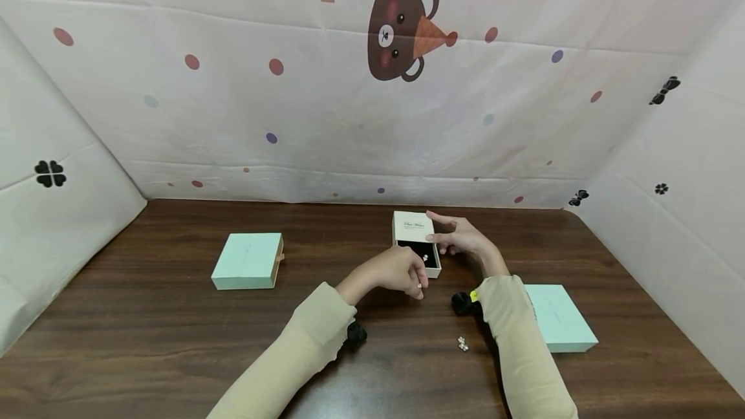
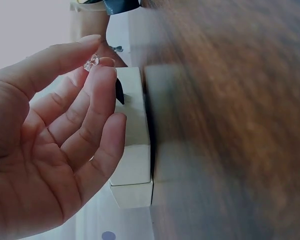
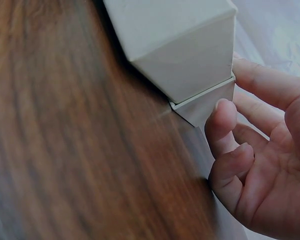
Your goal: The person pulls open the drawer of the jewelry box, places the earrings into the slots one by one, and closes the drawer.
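Note:
My left hand (image 1: 403,270) pinches a small crystal jewelry piece (image 2: 91,62) between thumb and index fingertips, its other fingers loosely bent. Just beyond this hand lies a white box (image 1: 414,227) with printed lettering, its drawer (image 1: 433,272) slid out toward me. On the drawer's black lining sits another small shiny piece (image 1: 425,257). At the box's right side, my right hand (image 1: 462,238) holds the cover with thumb and index finger. The right wrist view shows its other fingers curled beside the white box (image 3: 190,55). My left hand hides part of the drawer.
A cluster of small shiny pieces (image 1: 462,344) lies on the brown table (image 1: 174,354) left of my right sleeve. One mint box (image 1: 247,260) with a small tab stands at left; another mint box (image 1: 561,319) is partly behind the right sleeve. Printed cloth (image 1: 326,108) walls the back.

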A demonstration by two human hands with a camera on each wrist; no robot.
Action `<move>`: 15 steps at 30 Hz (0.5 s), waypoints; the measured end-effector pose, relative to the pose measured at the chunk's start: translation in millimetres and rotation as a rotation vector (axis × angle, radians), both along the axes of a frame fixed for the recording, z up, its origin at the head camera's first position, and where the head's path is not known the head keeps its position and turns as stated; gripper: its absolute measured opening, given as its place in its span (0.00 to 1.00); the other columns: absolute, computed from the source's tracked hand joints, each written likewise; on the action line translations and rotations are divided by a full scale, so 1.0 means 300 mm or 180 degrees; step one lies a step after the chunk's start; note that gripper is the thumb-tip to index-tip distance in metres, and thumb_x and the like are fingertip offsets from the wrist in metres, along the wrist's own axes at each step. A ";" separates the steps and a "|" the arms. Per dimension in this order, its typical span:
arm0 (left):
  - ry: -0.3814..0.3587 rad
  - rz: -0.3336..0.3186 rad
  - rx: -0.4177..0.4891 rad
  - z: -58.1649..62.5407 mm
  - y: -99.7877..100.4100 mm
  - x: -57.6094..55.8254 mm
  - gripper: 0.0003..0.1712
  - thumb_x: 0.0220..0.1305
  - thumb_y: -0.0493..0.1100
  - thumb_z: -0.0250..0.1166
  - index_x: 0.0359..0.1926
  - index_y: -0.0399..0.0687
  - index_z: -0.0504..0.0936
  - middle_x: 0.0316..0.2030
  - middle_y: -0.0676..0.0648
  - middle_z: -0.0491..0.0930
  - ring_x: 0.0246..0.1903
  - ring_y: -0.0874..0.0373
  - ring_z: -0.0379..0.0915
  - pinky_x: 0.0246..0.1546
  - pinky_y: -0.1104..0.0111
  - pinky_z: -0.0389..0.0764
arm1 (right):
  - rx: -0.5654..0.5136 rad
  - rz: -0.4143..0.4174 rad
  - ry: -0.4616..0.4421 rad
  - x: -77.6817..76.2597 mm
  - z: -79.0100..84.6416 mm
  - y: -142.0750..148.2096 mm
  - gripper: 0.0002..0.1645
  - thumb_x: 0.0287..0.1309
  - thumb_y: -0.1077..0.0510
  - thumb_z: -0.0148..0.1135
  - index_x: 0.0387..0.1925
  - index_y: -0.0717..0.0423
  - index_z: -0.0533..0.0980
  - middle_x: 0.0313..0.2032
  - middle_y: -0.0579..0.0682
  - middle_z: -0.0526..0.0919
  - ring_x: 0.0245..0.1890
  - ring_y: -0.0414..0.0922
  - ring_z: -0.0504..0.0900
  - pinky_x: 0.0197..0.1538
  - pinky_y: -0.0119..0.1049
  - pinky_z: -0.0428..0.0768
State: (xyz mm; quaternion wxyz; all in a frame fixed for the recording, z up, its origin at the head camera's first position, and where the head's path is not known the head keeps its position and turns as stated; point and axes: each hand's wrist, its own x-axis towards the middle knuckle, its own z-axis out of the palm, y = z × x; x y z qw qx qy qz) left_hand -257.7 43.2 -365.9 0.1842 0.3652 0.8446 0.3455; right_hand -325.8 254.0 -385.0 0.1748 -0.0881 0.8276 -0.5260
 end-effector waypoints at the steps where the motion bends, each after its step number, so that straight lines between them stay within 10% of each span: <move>1: 0.0013 -0.0008 0.0000 0.000 -0.001 0.000 0.06 0.47 0.33 0.70 0.24 0.47 0.81 0.16 0.55 0.78 0.17 0.66 0.72 0.22 0.76 0.72 | -0.0002 -0.0013 -0.0003 0.000 0.000 0.000 0.43 0.54 0.55 0.64 0.68 0.48 0.55 0.64 0.64 0.53 0.18 0.36 0.74 0.20 0.28 0.68; 15: 0.0003 0.0011 0.0229 0.002 -0.027 -0.004 0.06 0.50 0.31 0.65 0.31 0.40 0.84 0.18 0.54 0.80 0.16 0.66 0.73 0.22 0.76 0.72 | -0.0063 -0.0051 -0.0164 0.028 0.048 -0.022 0.42 0.54 0.60 0.62 0.68 0.51 0.55 0.60 0.67 0.56 0.18 0.39 0.74 0.20 0.30 0.69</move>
